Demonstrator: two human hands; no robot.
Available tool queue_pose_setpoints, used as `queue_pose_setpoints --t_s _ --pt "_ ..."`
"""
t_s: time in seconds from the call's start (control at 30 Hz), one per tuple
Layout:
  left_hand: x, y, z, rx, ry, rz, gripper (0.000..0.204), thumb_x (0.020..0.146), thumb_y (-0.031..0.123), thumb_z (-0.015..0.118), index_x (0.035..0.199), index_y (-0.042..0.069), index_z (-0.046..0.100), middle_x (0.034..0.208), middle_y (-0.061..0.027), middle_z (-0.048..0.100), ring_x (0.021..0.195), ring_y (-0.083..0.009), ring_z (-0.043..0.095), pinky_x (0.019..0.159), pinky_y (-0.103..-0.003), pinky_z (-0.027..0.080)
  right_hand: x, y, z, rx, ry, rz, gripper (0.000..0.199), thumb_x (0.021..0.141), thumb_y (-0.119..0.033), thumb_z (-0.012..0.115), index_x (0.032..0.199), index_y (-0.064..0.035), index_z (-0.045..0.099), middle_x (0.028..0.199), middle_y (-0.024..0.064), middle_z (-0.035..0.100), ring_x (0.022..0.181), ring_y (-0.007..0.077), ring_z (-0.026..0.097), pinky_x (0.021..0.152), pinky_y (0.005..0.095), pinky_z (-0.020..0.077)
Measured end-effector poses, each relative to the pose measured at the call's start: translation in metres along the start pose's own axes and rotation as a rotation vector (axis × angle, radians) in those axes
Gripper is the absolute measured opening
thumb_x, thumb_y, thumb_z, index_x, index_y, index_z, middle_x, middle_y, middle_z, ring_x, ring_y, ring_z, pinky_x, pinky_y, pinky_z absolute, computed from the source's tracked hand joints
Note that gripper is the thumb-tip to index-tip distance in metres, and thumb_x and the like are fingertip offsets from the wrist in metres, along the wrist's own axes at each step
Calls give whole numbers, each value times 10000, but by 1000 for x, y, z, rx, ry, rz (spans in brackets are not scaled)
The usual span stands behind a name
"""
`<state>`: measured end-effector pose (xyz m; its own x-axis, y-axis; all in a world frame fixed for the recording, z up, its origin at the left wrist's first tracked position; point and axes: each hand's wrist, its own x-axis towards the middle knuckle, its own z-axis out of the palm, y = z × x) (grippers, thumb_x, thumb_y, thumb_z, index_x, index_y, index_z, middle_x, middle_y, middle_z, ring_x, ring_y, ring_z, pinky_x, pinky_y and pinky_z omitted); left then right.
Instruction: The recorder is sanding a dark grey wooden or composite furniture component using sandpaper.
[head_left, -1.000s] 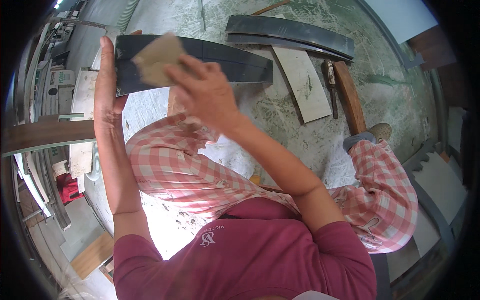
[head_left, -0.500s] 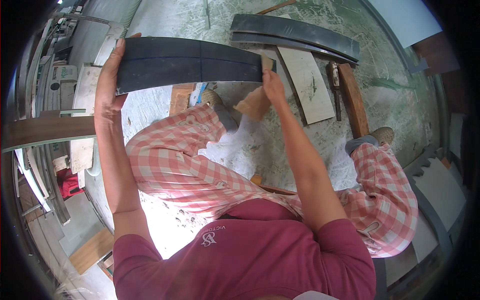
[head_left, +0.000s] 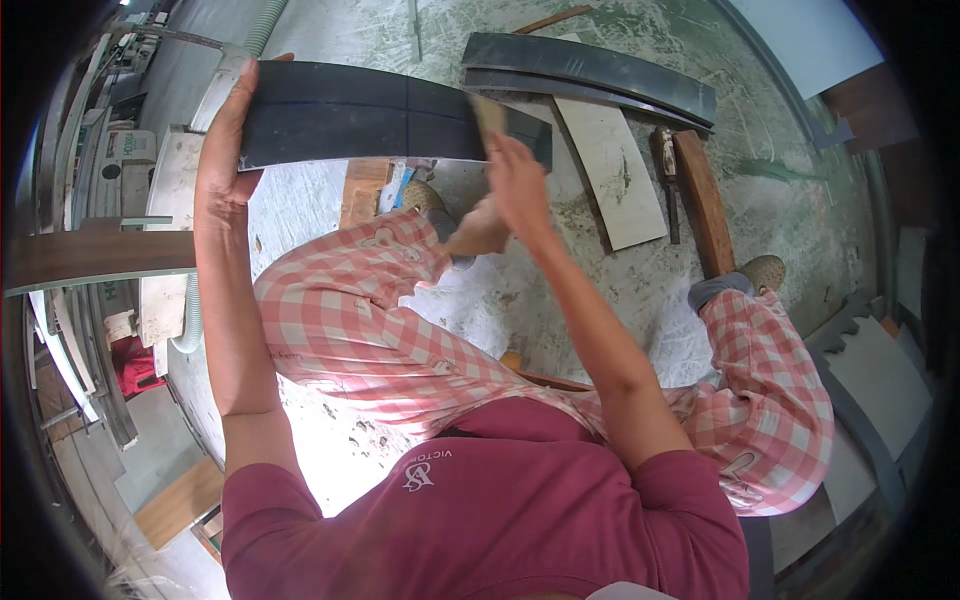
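Observation:
A long dark panel (head_left: pixel 350 115) with a thin bluish line along it and another across it is held up in front of me. My left hand (head_left: pixel 232 135) grips its left end, the thumb side at the near edge and fingertips showing past the far corner. On the panel's right part, my right hand (head_left: pixel 518 185) presses a flexible tan sheet (head_left: pixel 478 228), one end folded over the dark face and the rest hanging below. Motion blurs the sheet, and I cannot tell whether it is cloth or abrasive paper.
Beyond lie stacked dark panels (head_left: pixel 590 75) across a pale board (head_left: pixel 620 185). A chisel-like tool (head_left: pixel 668 175) rests beside a reddish-brown wooden block (head_left: pixel 706 205). Another wood block (head_left: pixel 363 190) stands below the panel. Boards and frames crowd the left, with a brown plank (head_left: pixel 100 258) jutting toward my forearm.
My right hand and the tan sheet have slid left along the panel, baring its right end. The panel has risen slightly on the left, still in my left hand.

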<state>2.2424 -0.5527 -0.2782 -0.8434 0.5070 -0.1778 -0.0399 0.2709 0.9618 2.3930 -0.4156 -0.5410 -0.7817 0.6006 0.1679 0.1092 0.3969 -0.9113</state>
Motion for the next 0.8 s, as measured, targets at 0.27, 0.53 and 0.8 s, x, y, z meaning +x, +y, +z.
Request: queue_pose_setpoints --t_s 0.27,0.53,0.8 --pt "1 1 6 -73 83 -22 579 879 472 475 1156 -34 524 1069 -131 583 956 -172 569 838 -270 449 -8 -139 -8 93 3 -536 397 801 -221 520 1189 -138 532 1197 128 493 1061 262 470 869 389 397" --pt "7 -8 -8 -99 68 -40 543 867 418 526 1165 -36 516 1073 -129 579 963 -172 565 841 -267 443 -24 71 7 -90 32 113 360 873 -261 437 1175 -90 532 1173 158 518 1039 354 500 875 429 386" --pt "-1 2 5 -50 39 -28 537 875 405 515 1184 -34 501 1071 -129 578 951 -163 571 830 -264 450 -33 96 14 -83 63 169 419 888 -313 380 1228 -100 500 1185 195 507 1065 354 497 905 428 378"
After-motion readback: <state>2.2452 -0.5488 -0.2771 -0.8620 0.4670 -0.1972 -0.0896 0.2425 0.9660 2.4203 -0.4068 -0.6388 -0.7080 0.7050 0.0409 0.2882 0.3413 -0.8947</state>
